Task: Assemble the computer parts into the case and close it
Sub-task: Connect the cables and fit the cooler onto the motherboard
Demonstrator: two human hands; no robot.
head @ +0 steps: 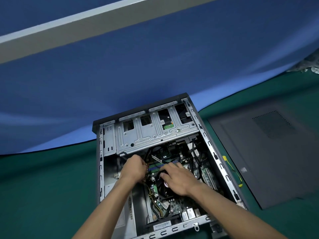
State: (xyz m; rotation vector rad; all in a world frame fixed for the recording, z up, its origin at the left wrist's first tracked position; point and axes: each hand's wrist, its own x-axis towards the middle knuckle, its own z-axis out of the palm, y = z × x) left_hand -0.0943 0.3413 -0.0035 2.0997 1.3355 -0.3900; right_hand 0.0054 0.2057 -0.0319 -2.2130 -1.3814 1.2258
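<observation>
An open computer case lies on its side on the green table. Its silver drive cage spans the far end. The motherboard fills the floor, with blue and green memory slots and a black cooler fan near the middle. My left hand is curled at the left end of the memory slots, fingers bent around something small that I cannot make out. My right hand rests spread over the fan, its fingertips touching the memory slots.
The dark grey side panel lies flat on the table to the right of the case. A yellow-handled tool sits between panel and case. Black cables bundle inside at the right. A blue backdrop rises behind the green table.
</observation>
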